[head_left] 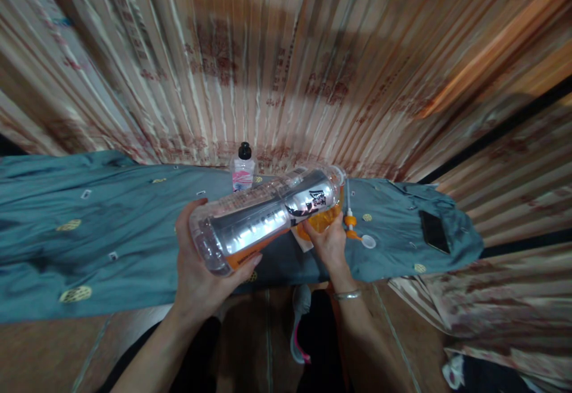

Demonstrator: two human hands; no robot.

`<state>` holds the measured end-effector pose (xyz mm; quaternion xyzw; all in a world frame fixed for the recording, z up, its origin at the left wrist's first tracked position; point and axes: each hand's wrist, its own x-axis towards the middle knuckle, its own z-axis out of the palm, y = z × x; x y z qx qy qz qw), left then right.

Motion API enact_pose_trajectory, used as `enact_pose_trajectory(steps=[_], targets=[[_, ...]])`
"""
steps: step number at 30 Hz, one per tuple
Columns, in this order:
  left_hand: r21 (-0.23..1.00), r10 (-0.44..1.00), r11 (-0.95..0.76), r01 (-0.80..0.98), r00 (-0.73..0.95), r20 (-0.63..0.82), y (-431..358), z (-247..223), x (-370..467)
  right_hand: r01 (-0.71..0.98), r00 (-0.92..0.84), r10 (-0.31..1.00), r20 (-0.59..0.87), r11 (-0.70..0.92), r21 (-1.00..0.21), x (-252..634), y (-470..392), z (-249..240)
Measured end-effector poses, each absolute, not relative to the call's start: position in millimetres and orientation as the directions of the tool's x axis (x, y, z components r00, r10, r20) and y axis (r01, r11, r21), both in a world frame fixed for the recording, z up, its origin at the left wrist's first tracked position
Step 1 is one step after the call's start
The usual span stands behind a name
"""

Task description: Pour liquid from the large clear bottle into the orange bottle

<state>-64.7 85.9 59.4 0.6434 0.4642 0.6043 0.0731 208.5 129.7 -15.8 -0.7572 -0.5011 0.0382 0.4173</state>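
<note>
My left hand (pixel 201 274) is wrapped around the base end of a clear plastic bottle (pixel 268 217) with a silver and orange label. The bottle is tilted, its neck end pointing right and lying above a container of orange liquid (pixel 324 220). My right hand (pixel 328 241) grips that container from the front; the bottle partly hides its top. Just right of this hand lies an orange and white pump dispenser (pixel 351 223) with a thin tube. Beside the pump is a small translucent round cap (pixel 369 242).
A small clear bottle with a black cap (pixel 243 152) stands behind the tilted bottle. A black phone (pixel 434 232) lies at the right on the green cloth (pixel 134 232). A pleated curtain (pixel 268 71) hangs right behind the table.
</note>
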Motion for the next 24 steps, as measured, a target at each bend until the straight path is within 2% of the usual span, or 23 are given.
enact_pose_trajectory(steps=[11,24], targets=[[0.722,0.745,-0.506,0.473,-0.183,0.642,81.5,61.6,-63.5,0.716,0.496,0.792,0.354,-0.143,-0.683,210.4,129.1,-17.0],[0.684,0.715,-0.522,0.509,-0.175,0.677,82.2,60.6,-64.2,0.718,0.507,0.795,0.332,-0.177,-0.673,209.0,129.2,-14.4]])
